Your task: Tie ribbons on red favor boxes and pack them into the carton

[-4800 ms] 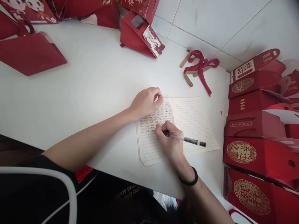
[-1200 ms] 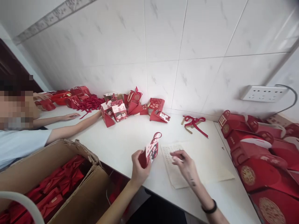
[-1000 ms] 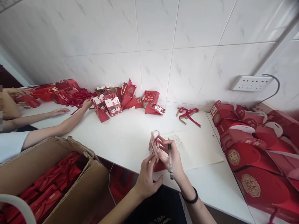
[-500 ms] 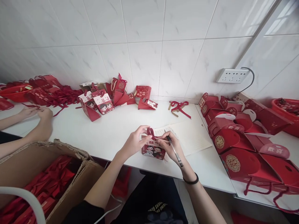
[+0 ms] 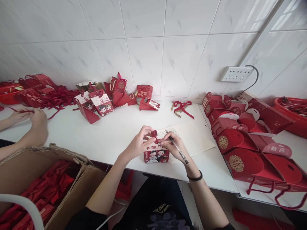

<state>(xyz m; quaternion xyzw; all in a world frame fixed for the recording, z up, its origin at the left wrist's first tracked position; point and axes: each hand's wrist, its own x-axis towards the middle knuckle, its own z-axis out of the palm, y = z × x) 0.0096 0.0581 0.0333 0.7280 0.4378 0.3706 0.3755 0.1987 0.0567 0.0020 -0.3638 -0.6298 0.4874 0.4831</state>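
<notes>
A small red and white gift box (image 5: 156, 156) with a cartoon couple on its front stands near the table's front edge. Above it, a dark red ribbon (image 5: 154, 134) stands up in a loop. My left hand (image 5: 139, 142) pinches the ribbon between thumb and fingers at the loop's side. On the right, my right hand (image 5: 174, 144) closes its fingertips on the ribbon just over the box top. A black-capped clear pen (image 5: 180, 150) is tucked in that same hand, slanting down toward the wrist. Handwritten paper (image 5: 195, 140) lies behind the right hand, partly covered by it.
Red gift boxes (image 5: 242, 143) fill the right side beside a red basin (image 5: 292, 118). Cut ribbons (image 5: 182, 108) and small boxes (image 5: 103, 103) lie toward the wall. A cardboard carton (image 5: 92, 182) of red boxes stands at lower left. Another person's hands (image 5: 35, 123) hold ribbon at far left.
The ribbon loop now stands more upright, and more of the box's printed top shows below my hands. Both hands keep their hold. The view has shifted slightly.
</notes>
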